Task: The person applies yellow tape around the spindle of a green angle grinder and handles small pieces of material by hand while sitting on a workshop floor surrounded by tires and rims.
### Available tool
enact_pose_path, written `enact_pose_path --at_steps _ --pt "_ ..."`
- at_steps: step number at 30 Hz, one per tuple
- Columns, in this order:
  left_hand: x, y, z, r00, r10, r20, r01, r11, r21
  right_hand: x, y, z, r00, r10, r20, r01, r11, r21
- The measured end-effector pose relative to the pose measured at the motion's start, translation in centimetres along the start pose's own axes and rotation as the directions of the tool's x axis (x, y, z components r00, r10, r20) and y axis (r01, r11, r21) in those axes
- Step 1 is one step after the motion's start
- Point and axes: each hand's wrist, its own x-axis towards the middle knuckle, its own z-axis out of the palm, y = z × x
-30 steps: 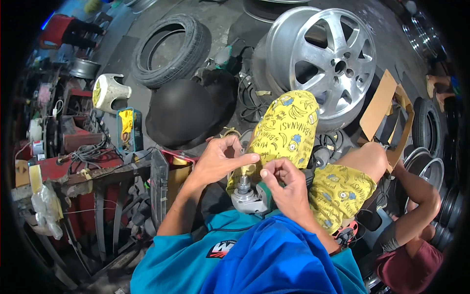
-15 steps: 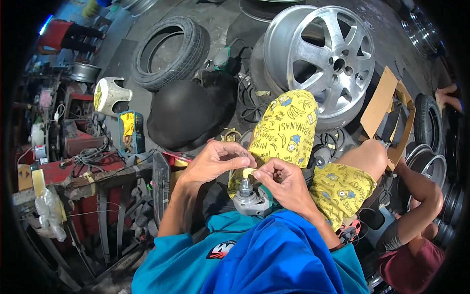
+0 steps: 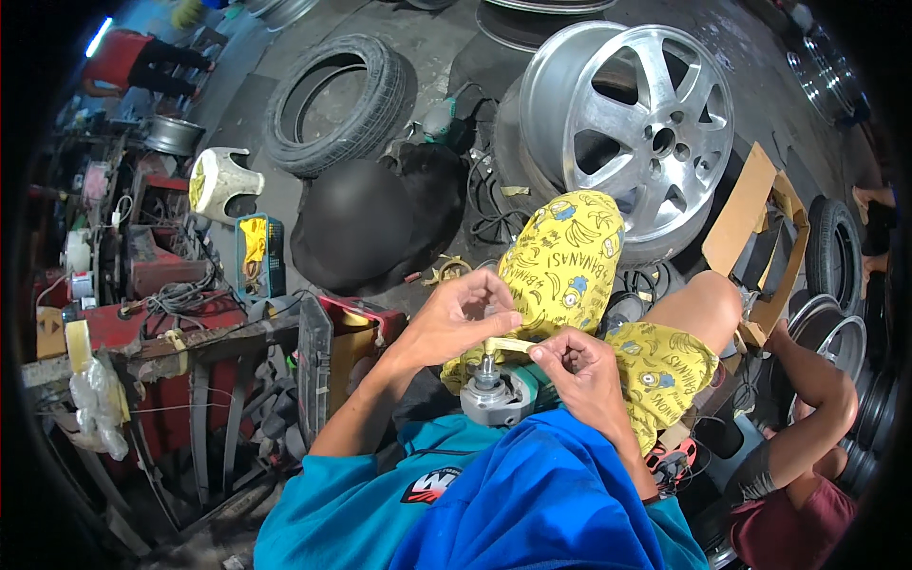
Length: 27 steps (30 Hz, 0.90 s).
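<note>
An angle grinder (image 3: 499, 397) with a grey metal head and green body lies in my lap, its spindle pointing up. A pale yellow strip (image 3: 513, 345), which looks like tape, goes round the upper end of the spindle and stretches out to the right. My right hand (image 3: 581, 372) pinches the strip's free end between thumb and forefinger. Just above the spindle, my left hand (image 3: 467, 318) is closed, its thumb and fingers curled together; what they grip is mostly hidden.
A silver alloy wheel (image 3: 655, 133) and a bare tyre (image 3: 337, 104) lie ahead. An open cardboard box (image 3: 760, 247) stands at right, near a seated co-worker's arm (image 3: 817, 389). Red machinery (image 3: 185, 370) and a white stool (image 3: 226, 185) are at left.
My right hand has moved right and slightly down, away from my left hand, drawing the strip out longer. The left hand has stayed near the spindle; the view has shifted a little.
</note>
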Motion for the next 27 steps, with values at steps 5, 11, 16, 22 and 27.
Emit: enact_pose_path --at_steps 5,11,16,22,27 --pt "-0.5 2.3 -1.2 0.973 -0.161 0.168 0.187 0.971 -0.15 0.4 0.7 -0.6 1.0 -0.005 -0.025 0.004 1.0 -0.027" --pt "-0.3 1.2 -1.1 0.986 -0.168 0.014 0.169 0.984 -0.059 -0.2 -0.7 -1.8 0.999 -0.028 -0.043 0.026 0.999 -0.032" --pt "0.9 -1.0 0.0 0.988 -0.07 -0.138 0.078 0.995 0.058 -1.6 -1.2 -3.2 0.992 -0.096 -0.077 0.083 0.985 -0.15" --pt "1.5 -0.3 1.4 0.982 0.027 -0.185 0.001 0.989 0.15 -3.5 -2.1 -4.3 0.987 -0.089 -0.132 0.056 0.971 -0.234" --pt "0.4 1.6 -0.6 0.967 -0.236 0.091 0.234 0.972 0.039 -2.2 -4.2 -5.0 0.979 -0.156 -0.128 0.066 0.846 -0.53"
